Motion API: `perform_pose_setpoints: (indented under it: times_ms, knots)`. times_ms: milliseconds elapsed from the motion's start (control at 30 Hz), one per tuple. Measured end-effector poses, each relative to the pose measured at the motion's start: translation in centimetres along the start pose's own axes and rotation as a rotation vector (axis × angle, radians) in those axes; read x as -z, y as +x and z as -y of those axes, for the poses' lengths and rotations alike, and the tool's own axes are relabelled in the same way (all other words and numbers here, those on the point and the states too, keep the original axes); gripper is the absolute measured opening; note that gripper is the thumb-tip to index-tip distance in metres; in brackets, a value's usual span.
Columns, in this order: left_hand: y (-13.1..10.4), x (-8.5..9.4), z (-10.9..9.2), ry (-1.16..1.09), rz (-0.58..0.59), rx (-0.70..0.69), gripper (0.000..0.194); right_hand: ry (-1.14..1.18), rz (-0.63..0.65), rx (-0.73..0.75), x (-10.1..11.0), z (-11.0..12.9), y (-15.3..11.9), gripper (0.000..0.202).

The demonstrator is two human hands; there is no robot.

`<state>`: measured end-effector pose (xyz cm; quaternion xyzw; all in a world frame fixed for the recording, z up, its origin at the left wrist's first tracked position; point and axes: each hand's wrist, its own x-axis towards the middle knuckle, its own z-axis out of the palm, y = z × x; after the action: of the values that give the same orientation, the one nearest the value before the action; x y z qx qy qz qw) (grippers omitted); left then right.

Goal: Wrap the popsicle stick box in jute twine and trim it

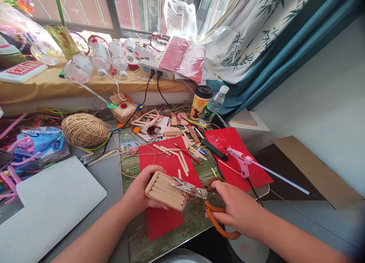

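Note:
My left hand [139,190] is wrapped round the left end of a small box [167,192] made of wooden craft sticks, with twine along its edges. In my right hand [230,206] are scissors [221,227] with orange-brown handles and rusty blades. Their blades are parted and lie at the upper right edge of the stick box. Beneath the box a red sheet [165,225] lies on the wood-patterned table. Loose craft sticks [183,162] and a red pencil [188,154] are spread on that sheet, just beyond the box.
On the right, a pink glue gun [242,162] rests on a second red sheet [228,139]. A bottle [213,107] and a lidded cup [201,101] stand behind. At left are a twine ball [85,129] and a white board [57,202]. Black cables cross the table's back.

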<state>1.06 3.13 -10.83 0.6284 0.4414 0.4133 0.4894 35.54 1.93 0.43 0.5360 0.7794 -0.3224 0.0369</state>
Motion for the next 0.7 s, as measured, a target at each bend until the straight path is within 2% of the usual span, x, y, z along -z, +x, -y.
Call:
perform_pose_setpoints:
  times_ms: [133,433,700]
  knots:
    - [-0.1,0.0,0.3,0.032,0.013,-0.043,0.099,-0.069,-0.016,0.027,-0.7,-0.7,0.2,0.04]
    - [-0.1,-0.2,0.4,0.024,-0.004,-0.011,0.101,-0.063,-0.083,0.034,-2.6,-1.3,0.7,0.04]
    - [-0.1,-0.3,0.3,0.001,-0.018,0.024,0.101,-0.113,-0.069,0.03,-2.1,-1.1,0.8,0.032]
